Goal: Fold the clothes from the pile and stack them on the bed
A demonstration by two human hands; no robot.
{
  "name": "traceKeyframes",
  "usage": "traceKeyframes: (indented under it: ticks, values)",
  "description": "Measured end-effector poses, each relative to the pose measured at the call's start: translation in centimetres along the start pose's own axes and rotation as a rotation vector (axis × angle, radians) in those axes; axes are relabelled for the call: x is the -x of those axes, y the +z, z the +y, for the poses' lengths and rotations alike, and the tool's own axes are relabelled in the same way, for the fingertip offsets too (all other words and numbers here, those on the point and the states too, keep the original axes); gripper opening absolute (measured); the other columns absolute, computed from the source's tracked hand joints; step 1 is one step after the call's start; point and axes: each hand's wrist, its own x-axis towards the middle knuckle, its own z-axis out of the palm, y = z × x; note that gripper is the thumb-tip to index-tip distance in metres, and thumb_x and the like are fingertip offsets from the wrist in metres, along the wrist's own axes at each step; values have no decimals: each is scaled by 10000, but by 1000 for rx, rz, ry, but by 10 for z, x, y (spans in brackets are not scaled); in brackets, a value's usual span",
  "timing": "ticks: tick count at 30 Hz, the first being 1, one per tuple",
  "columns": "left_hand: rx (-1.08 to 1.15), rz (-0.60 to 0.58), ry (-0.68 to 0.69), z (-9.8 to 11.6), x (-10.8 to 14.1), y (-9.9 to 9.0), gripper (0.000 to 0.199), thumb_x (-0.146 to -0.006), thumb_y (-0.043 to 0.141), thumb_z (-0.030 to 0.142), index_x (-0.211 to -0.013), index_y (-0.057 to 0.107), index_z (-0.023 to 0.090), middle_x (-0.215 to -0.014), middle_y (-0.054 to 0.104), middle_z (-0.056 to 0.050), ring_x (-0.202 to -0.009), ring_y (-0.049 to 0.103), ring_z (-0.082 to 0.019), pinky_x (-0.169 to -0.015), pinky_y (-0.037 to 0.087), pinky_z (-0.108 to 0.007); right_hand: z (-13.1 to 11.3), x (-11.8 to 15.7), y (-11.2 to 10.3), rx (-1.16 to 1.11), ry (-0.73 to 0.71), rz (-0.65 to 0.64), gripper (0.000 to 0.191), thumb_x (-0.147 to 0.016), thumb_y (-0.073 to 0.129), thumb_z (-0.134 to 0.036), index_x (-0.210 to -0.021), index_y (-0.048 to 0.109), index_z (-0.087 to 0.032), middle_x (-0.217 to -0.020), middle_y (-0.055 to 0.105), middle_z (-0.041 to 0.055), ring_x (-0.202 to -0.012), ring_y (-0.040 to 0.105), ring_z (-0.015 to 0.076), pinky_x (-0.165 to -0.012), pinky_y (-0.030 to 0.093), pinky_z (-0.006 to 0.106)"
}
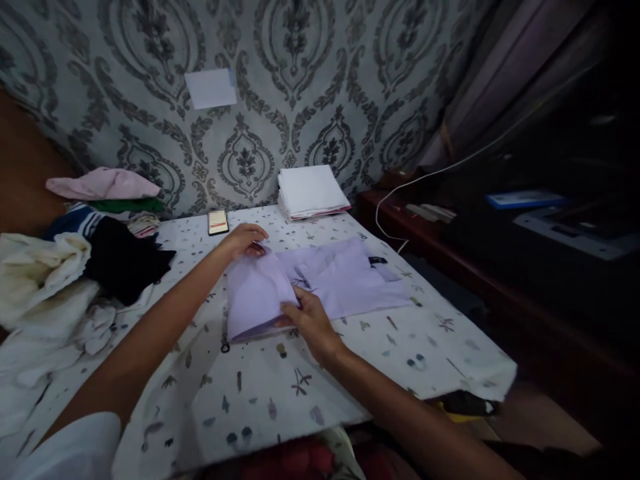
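A lavender garment (350, 280) lies across the patterned cloth in front of me, its left part folded over towards the right. Dark printed marks show near its middle, and a small black label (377, 261) is at its right end. My left hand (246, 241) pinches the far edge of the folded part. At the near edge, my right hand (309, 320) has its thumb on top and its fingers partly hidden beneath the fabric. Between the two hands the folded layer stands slightly raised.
Piled clothes (125, 257) lie on the left. A phone (218, 222) and a white folded stack (315, 190) are at the back by the wall. A white cable (450, 165) hangs over dark furniture on the right. The table's corner (513, 370) is at lower right.
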Motion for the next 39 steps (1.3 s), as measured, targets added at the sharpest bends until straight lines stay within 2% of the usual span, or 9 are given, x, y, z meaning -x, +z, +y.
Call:
traceKeyframes:
  ticks: [3,5,12,15,19,23,33,35,39]
  values:
    - [-7,-58,-64,-17,-20,42,194,-698,776,207,-757,608,129,-523,621,-14,-511,662,-151,-570,568,-250,1,10,-32,-60,202,66,162,-652,624,-184,-812,619,-161,-744,655,2,-641,653,150,-603,580,269]
    - [-3,-79,-83,-27,-26,52,206,-690,784,210,-715,595,134,-542,642,-32,-527,669,-157,-595,581,-267,-2,12,-41,-89,298,45,159,-690,629,-152,-849,627,-142,-762,691,35,-667,696,163,-614,588,256]
    - [26,-165,-74,-29,-27,34,301,-596,798,99,-825,607,140,-702,725,-59,-628,712,-178,-593,586,-270,-13,-4,-38,-39,403,32,197,-953,542,-309,-997,584,-122,-782,709,91,-634,718,192,-550,569,267]
    - [28,-153,-41,-30,-30,35,288,-617,777,98,-818,578,153,-604,675,-10,-514,663,-144,-465,505,-201,-17,-1,-36,284,228,-5,226,-998,418,-261,-1055,599,-139,-788,715,75,-654,713,197,-583,544,276]
    - [62,-173,45,-33,-28,39,246,-686,744,184,-848,559,180,-590,647,29,-465,623,-104,-428,448,-156,-23,11,-35,1093,-169,-29,345,-989,405,-206,-1260,616,-171,-852,751,96,-795,717,244,-691,501,300]
    - [84,-196,102,-36,-22,41,271,-694,738,254,-873,542,195,-625,648,37,-479,629,-107,-448,473,-173,-25,15,-33,1456,-153,-89,531,-980,380,-148,-1505,409,-220,-914,775,90,-787,717,226,-654,452,274]
    - [25,-53,116,-46,-26,51,220,-753,630,171,-945,526,194,-727,652,9,-600,668,-128,-518,502,-200,-25,19,-52,1436,0,39,546,-1001,416,-295,-1514,347,-121,-934,762,108,-838,710,251,-696,449,310]
    - [-62,-6,199,-50,-21,48,247,-776,603,154,-1008,537,209,-778,648,9,-671,672,-136,-574,522,-225,-27,19,-58,1419,14,81,537,-995,440,-336,-1491,380,-140,-900,755,83,-819,703,249,-682,445,311]
    - [-525,75,563,-54,-13,44,270,-818,526,116,-1058,602,212,-954,681,-40,-890,656,-181,-824,545,-345,-28,4,-60,1307,-93,153,353,-979,469,-335,-1293,576,-215,-917,736,48,-849,684,222,-711,458,302]
